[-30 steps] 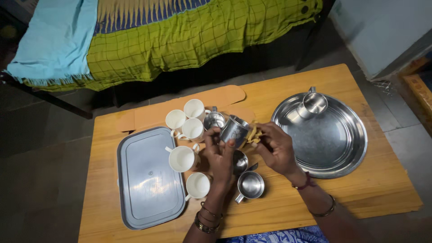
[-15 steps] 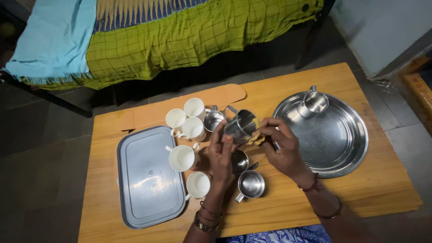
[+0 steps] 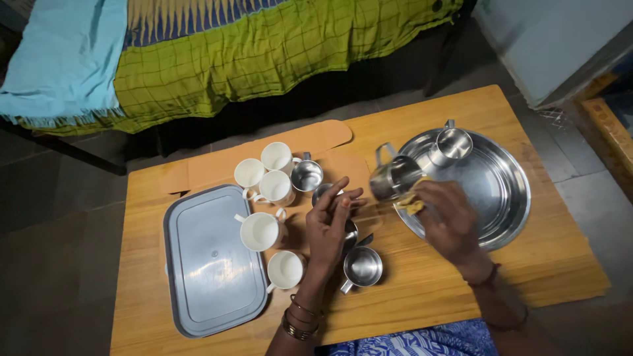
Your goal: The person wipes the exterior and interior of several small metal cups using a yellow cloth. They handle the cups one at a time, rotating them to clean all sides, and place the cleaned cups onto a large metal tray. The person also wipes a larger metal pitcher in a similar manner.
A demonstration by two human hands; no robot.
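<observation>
Nearest me, a steel cup (image 3: 362, 267) by my left hand (image 3: 330, 224), fingers loosely spread over another cup, gripping nothing. White mugs (image 3: 264, 181) crowd left. My right hand (image 3: 443, 217), closed on a steel mug (image 3: 394, 178) and yellow cloth (image 3: 410, 203), has carried it onto the round tray (image 3: 501, 191).

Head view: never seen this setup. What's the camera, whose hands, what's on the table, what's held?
No machine here: a camera worn on a person's head looks down at their own two bare hands over a wooden table. The right hand holds a steel cup with a yellowish cloth or sponge, at the rim of a round steel tray that carries another steel cup. The left hand hovers, fingers loose, above more steel cups. Beside them are five white mugs and a grey rectangular tray.
</observation>
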